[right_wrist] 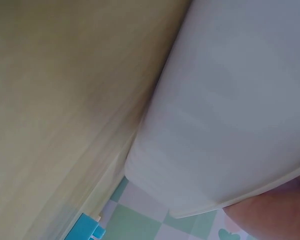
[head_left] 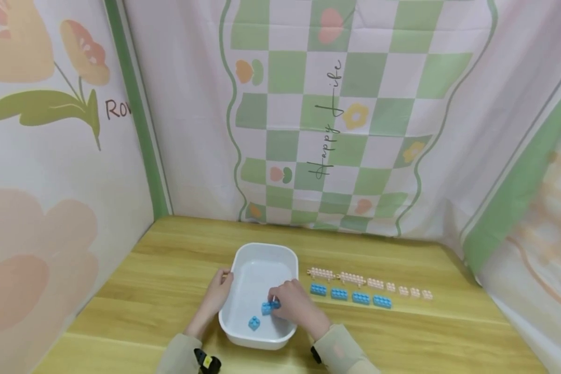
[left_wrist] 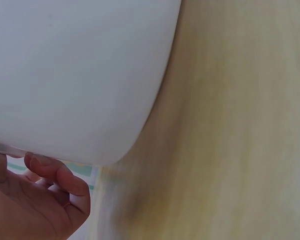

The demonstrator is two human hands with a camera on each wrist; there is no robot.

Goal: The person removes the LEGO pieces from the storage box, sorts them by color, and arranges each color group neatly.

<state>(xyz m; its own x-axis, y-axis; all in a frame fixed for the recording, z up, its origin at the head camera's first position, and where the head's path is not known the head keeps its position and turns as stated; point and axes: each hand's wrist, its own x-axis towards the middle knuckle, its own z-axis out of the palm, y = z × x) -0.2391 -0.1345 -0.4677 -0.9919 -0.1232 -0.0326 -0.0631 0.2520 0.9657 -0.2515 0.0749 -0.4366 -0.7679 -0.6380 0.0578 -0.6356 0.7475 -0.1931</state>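
A white plastic tub (head_left: 257, 340) stands on the wooden table. My left hand (head_left: 218, 291) grips its left rim; in the left wrist view the curled fingers (left_wrist: 65, 177) meet the rim's edge. My right hand (head_left: 292, 301) reaches over the right rim into the tub and pinches a blue building brick (head_left: 275, 305) between thumb and fingers, which partly hide it. Right beside it is another blue brick (head_left: 265, 309). A small blue brick (head_left: 254, 323) lies on the tub's floor nearer to me. In the right wrist view, the tub's outer wall (right_wrist: 215, 115) hides the fingertips.
Right of the tub, several blue bricks (head_left: 339, 294) lie in a row on the table (head_left: 430, 337). Behind them runs a row of pale pink bricks (head_left: 351, 278), long ones left, small ones right. A checked curtain (head_left: 327, 156) hangs at the table's far edge.
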